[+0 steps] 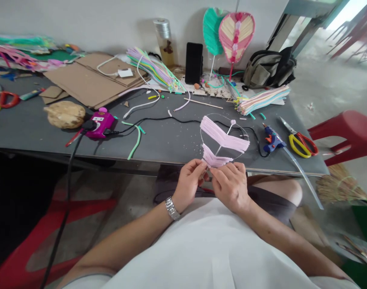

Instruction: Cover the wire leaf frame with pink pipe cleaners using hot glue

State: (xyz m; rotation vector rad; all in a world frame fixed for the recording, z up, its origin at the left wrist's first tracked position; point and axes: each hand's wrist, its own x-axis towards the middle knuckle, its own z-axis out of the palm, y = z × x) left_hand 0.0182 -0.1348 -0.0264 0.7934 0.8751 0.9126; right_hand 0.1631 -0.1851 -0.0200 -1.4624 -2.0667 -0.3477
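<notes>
A wire hoop half filled with pale pink straw strips (222, 140) leans over the near edge of the grey table (171, 140). My left hand (189, 182), with a metal watch at the wrist, pinches the lower end of the pink strips. My right hand (230, 184) is closed on the same lower end from the right. Both hands hover above my lap, just in front of the table edge.
A blue glue gun (272, 138) and yellow-red scissors (300, 142) lie right of the hoop. A purple power device (99, 123) with black cable sits left. Straw bundles (261, 100), cardboard (90, 80), a phone (193, 62), finished fans (236, 36), a bag (269, 68) and a red stool (349, 132) surround.
</notes>
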